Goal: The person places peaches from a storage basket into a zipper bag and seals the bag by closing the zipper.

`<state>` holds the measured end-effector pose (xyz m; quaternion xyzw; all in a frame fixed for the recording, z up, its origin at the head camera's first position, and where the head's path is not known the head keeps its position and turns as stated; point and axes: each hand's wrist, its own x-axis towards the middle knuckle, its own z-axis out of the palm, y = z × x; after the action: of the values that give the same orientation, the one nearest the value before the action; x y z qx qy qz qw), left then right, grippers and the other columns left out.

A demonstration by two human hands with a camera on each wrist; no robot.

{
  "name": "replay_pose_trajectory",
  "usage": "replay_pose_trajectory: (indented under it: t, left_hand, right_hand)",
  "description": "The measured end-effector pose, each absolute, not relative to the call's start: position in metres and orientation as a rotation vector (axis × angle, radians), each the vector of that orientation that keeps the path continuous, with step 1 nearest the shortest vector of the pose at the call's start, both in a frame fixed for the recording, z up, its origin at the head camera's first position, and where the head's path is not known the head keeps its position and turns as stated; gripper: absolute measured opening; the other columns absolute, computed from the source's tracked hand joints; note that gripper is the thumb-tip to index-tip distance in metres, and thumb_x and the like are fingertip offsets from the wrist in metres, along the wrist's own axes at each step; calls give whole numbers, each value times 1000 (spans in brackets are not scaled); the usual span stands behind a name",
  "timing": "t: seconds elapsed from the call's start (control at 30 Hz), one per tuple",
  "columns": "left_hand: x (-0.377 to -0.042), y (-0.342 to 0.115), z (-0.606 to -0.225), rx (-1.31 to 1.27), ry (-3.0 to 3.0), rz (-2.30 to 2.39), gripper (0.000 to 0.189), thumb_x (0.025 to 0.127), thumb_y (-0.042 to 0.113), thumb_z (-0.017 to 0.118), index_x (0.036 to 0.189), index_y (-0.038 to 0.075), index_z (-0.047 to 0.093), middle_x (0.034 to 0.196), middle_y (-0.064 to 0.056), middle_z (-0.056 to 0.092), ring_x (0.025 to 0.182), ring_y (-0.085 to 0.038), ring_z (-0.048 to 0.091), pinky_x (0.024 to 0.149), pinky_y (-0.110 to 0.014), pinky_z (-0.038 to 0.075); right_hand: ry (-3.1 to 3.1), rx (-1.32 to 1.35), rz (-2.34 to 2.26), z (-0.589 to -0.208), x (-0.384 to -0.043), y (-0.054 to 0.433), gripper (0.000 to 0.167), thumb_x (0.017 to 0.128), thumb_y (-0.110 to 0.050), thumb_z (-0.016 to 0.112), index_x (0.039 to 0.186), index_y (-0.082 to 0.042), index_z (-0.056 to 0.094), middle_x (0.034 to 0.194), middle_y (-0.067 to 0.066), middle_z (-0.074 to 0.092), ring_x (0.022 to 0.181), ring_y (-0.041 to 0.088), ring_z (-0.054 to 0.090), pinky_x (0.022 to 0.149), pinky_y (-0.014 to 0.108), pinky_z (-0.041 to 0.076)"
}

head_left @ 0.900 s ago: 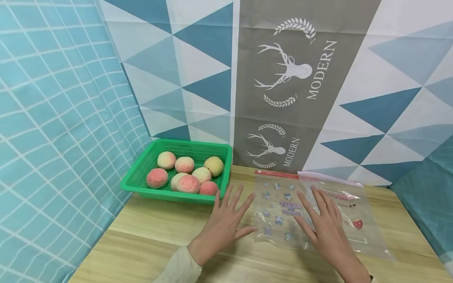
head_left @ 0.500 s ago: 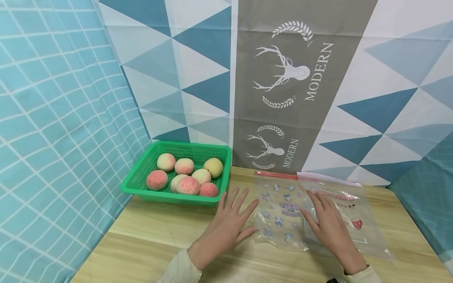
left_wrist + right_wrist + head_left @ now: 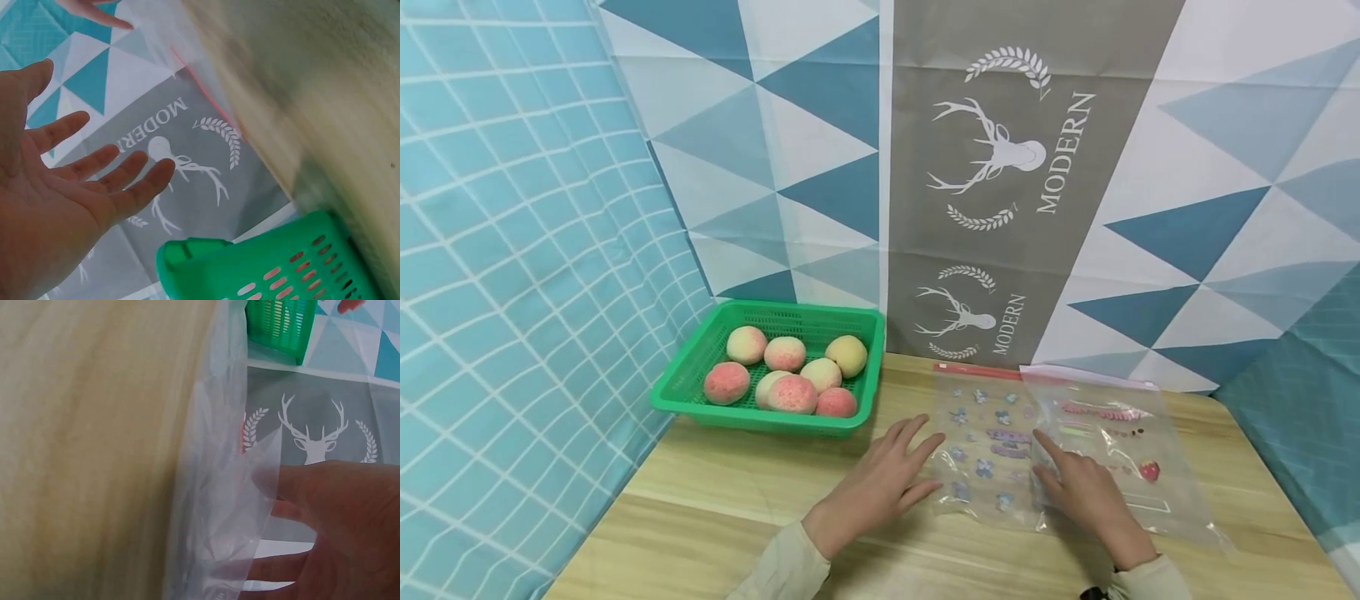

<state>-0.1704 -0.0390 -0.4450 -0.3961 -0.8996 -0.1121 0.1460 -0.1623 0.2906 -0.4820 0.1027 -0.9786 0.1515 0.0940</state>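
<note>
Two clear zip bags lie flat side by side on the wooden table in the head view. The left zip bag (image 3: 981, 492), printed with small blue figures, has a red zip strip; the right zip bag (image 3: 1176, 467) has a pale lilac strip and a strawberry print. My right hand (image 3: 1086, 492) has its thumb and index fingertips apart at the strawberry bag's left edge. Up close in the right wrist view, clear film (image 3: 228, 506) overlaps those fingertips. My left hand (image 3: 883, 479) hovers with spread fingers beside the blue-print bag, holding nothing; its palm shows in the left wrist view.
A green plastic basket (image 3: 696, 408) holding several pink and cream peaches (image 3: 792, 394) stands at the back left. Behind the table (image 3: 700, 517) hangs a patterned cloth (image 3: 820, 100). A blue checked cloth (image 3: 497, 317) borders the left side.
My right hand has drawn back toward me along the bags, its fingers now bent lower at the strawberry bag's left edge. The left hand has lowered slightly, fingers less spread.
</note>
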Motion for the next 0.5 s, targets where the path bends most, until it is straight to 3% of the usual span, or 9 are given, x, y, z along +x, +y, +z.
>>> replay_pose_trajectory:
  t: [0.17, 0.37, 0.5]
  left_hand:
    - [-174, -36, -451, -1160, -2587, -345, 58, 102, 53, 47, 147, 17, 45, 151, -15, 39, 131, -32, 48, 96, -46, 51]
    - [-176, -31, -456, -1177, -2619, -381, 58, 100, 51, 53, 146, 17, 47, 151, -14, 40, 130, -33, 50, 100, -48, 49]
    - [-178, -27, -455, -1202, -2642, -426, 61, 99, 55, 50, 147, 18, 46, 152, -12, 39, 133, -30, 48, 106, -49, 44]
  right_hand:
    - [-2814, 319, 426, -485, -165, 287, 29, 92, -18, 70, 116, -2, 70, 91, 18, 73, 78, 35, 69, 64, 52, 54]
    - [-2770, 273, 460, -484, -166, 285, 26, 88, -19, 76, 103, 2, 73, 91, 18, 74, 76, 36, 70, 67, 52, 55]
    - [-2736, 254, 470, -481, -166, 288, 22, 83, -12, 77, 99, 4, 74, 89, 20, 73, 66, 30, 66, 61, 49, 54]
